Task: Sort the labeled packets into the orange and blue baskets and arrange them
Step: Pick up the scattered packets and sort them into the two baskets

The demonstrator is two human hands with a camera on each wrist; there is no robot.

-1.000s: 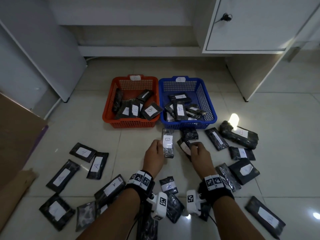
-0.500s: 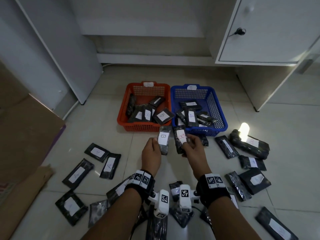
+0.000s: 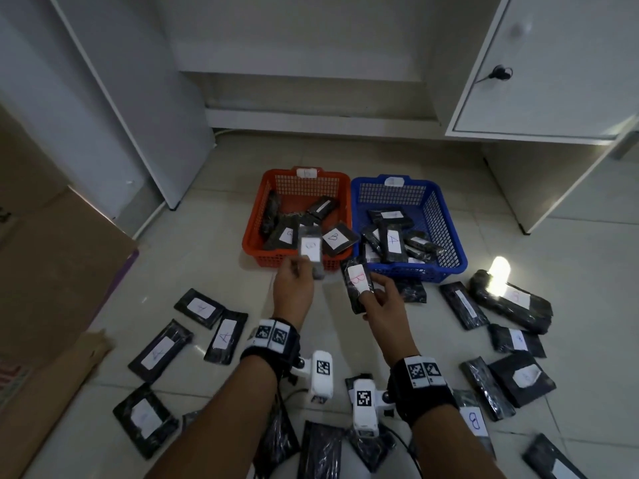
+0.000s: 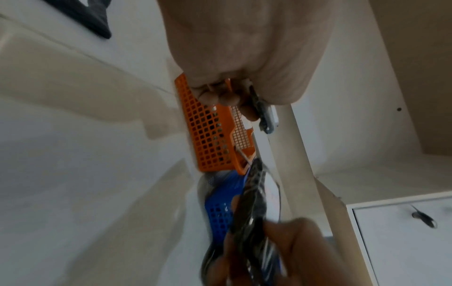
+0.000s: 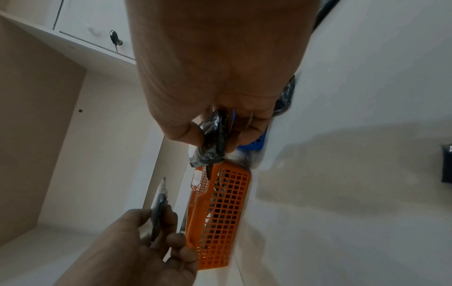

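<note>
The label on the packet in my left hand is motion-blurred, its letter unreadable. My forearms hide several floor packets, and the tags on both baskets are too small to read.

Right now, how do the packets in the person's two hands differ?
The left hand's packet is up at the orange basket's near rim; the right hand's packet sits nearer, in front of the gap between the orange and blue baskets. The left label is blurred, the right reads B in red. Both are dark wrapped packets, pinched at their lower ends.
</note>
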